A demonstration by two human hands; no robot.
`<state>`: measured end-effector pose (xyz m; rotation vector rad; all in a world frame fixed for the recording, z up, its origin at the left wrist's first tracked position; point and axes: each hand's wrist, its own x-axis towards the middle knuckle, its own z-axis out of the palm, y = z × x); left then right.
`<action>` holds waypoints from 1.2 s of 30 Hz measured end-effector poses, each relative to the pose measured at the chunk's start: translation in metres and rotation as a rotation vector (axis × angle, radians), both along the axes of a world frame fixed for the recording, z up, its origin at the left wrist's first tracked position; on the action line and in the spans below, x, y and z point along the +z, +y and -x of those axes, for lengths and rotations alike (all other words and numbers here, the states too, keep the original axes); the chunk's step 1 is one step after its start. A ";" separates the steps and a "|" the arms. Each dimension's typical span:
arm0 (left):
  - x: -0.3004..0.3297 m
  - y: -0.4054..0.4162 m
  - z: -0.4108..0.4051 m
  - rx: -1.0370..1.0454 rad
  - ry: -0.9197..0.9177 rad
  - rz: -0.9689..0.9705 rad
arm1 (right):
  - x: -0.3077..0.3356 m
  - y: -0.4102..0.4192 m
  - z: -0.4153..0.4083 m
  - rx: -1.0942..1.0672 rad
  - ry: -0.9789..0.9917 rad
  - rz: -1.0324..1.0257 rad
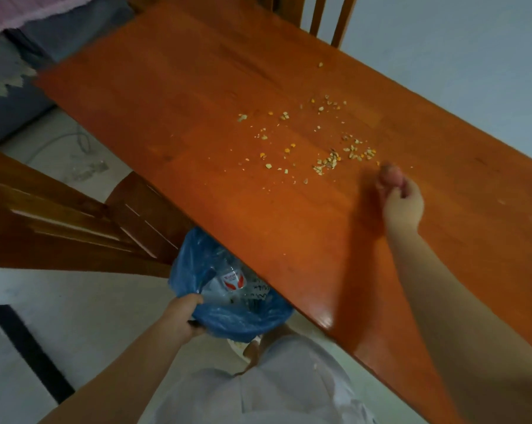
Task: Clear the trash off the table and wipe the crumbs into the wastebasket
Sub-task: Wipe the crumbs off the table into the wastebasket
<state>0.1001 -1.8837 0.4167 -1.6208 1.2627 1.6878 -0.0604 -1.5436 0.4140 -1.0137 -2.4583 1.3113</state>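
Crumbs (pixel 325 142), pale and yellow, lie scattered over the middle of the orange wooden table (pixel 197 102). My right hand (pixel 402 203) rests on the table just right of the crumbs and grips a small pinkish, blurred wad (pixel 388 175); what the wad is cannot be told. Below the table's near edge hangs the wastebasket with a blue bag (pixel 237 319). My left hand (pixel 182 319) grips its rim. Inside the bag lies a clear plastic bottle (pixel 231 280) with a red and white label.
A wooden chair (pixel 75 224) stands at the left, pushed near the table. Another chair back (pixel 325 16) shows at the far side. A white cable (pixel 62 142) lies on the pale floor. My light shorts (pixel 289 387) fill the bottom.
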 end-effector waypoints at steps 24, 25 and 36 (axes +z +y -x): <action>-0.002 -0.021 0.031 -0.032 -0.028 0.057 | -0.021 -0.145 -0.021 0.786 0.051 -0.301; -0.001 -0.024 0.032 -0.038 -0.021 0.053 | -0.020 -0.158 -0.035 0.811 0.059 -0.299; -0.008 -0.066 0.029 -0.125 -0.025 -0.017 | 0.010 -0.223 -0.108 0.800 0.091 -0.012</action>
